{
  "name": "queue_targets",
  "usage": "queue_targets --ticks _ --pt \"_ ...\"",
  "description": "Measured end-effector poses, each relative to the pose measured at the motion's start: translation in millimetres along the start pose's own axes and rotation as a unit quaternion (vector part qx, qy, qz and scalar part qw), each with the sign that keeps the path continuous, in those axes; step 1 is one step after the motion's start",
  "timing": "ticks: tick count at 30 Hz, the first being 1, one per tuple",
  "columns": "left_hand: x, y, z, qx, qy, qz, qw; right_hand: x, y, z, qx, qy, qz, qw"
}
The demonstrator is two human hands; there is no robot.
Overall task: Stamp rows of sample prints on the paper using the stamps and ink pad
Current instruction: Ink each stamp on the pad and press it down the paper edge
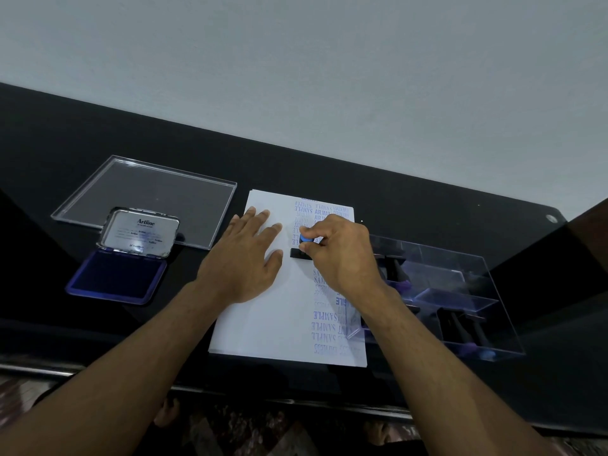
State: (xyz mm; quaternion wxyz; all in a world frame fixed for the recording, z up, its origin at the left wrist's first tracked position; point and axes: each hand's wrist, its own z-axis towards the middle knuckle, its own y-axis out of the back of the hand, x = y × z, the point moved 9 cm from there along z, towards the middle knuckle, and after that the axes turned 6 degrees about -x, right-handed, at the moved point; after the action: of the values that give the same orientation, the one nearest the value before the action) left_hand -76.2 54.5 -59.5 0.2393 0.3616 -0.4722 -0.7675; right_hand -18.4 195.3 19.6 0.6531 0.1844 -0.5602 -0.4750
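Note:
A white sheet of paper (263, 324) lies on the black table, with several blue prints in columns along its right half. My left hand (246, 258) lies flat on the paper's left part, fingers straight. My right hand (339, 255) grips a stamp (304, 246) with a blue knob and a black base, and the base sits on the paper near its middle. An open ink pad (118, 278) with a blue pad and a raised metal lid stands at the left.
A clear plastic lid (148, 199) lies behind the ink pad. At the right, a clear stamp box (460, 291) holds several more stamps in compartments. The black table (427, 199) ends at a grey wall behind and at a front edge near me.

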Motion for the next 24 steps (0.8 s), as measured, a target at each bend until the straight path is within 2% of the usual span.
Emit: queue_targets --ticks 24 --pt "-0.1 0.3 -0.8 0.000 0.001 -0.005 1.000 -0.1 1.4 -0.1 -0.006 -0.007 -0.005 1.000"
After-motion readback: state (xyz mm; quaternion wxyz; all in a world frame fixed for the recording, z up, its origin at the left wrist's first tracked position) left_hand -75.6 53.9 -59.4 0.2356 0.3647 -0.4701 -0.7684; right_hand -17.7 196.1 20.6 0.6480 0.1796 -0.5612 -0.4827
